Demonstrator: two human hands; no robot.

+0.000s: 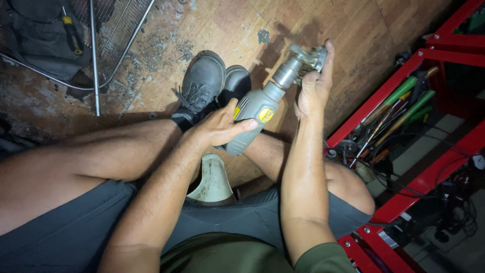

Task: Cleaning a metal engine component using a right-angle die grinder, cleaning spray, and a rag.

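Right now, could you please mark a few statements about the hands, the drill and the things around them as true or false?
1. The left hand holds the grey drill by its body. True.
2. The right hand rests on the knee. False: it is at the drill's metal chuck.
3. The tool cart on the right is blue. False: it is red.
4. Dark shoes rest on a wooden floor. True.

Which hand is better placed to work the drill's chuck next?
Probably the right hand: its fingers already wrap the chuck at the drill tip. The left hand grips the grey body, steadying it.
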